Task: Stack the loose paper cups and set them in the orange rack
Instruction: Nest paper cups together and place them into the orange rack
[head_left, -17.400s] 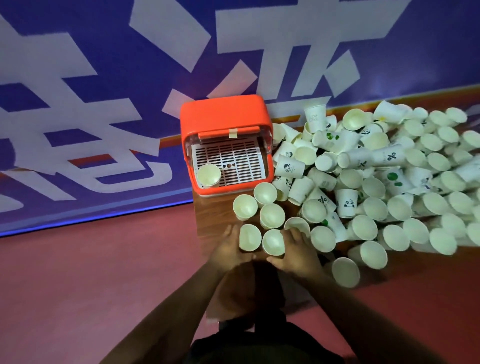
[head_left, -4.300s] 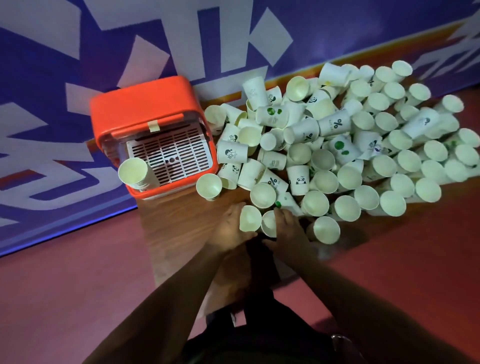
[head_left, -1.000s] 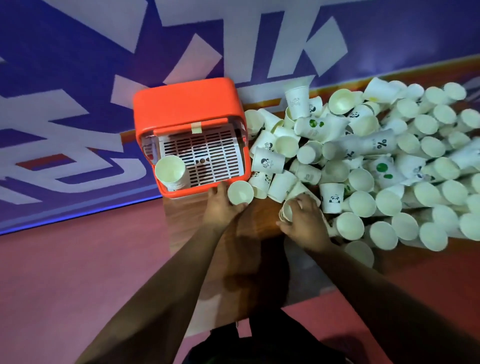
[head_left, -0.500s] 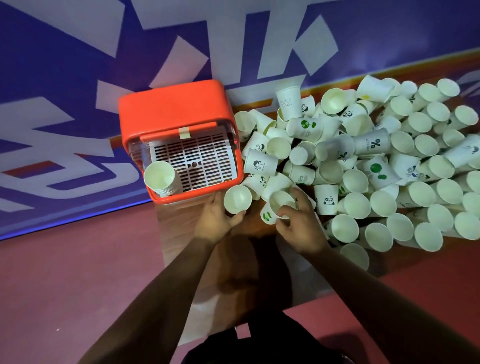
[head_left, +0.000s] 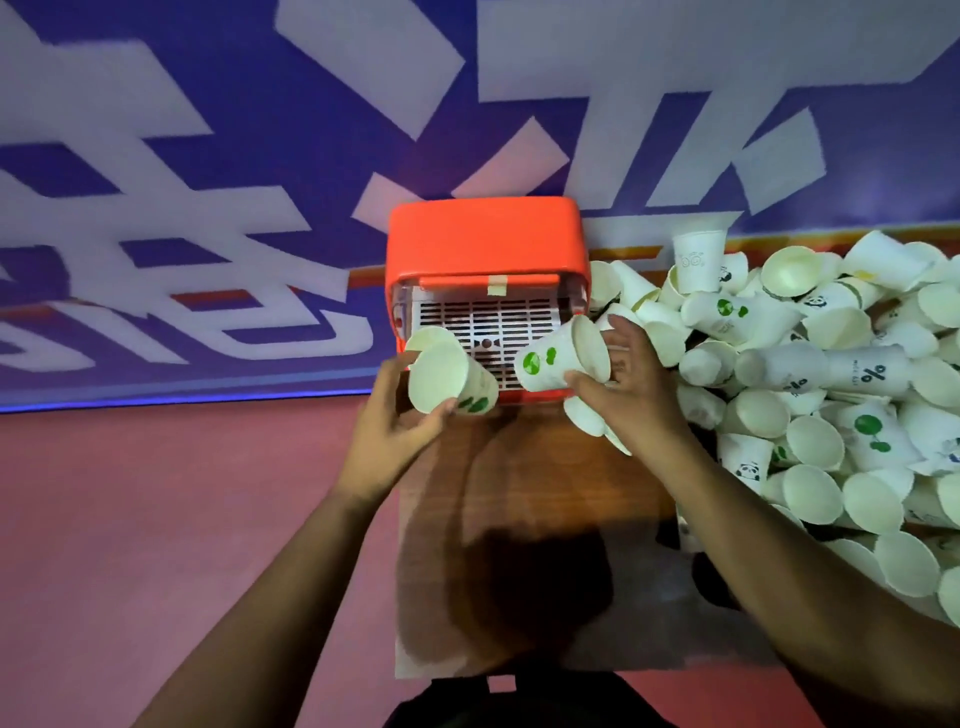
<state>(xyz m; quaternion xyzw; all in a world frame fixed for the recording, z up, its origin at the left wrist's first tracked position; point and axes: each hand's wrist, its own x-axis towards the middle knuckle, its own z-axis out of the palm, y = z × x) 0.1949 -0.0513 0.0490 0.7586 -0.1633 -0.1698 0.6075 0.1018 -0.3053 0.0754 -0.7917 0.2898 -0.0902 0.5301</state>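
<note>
Paper cups (head_left: 558, 361) in both hands (head_left: 387, 441)

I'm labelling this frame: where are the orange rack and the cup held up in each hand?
Orange rack (head_left: 483, 234), head view, its solid top.
Left-hand cup (head_left: 436, 376), head view, inside wall.
Right-hand cup (head_left: 558, 353), head view, outer side wall.

The left forearm (head_left: 280, 571) and right forearm (head_left: 753, 530) were stretched forward and angled inward. The left hand (head_left: 387, 434) was curled round a cup (head_left: 447, 376), which was gripped between thumb and fingers. A second cup (head_left: 558, 358) was held by the right hand (head_left: 636, 395) between thumb and loosely spread fingers.
</note>
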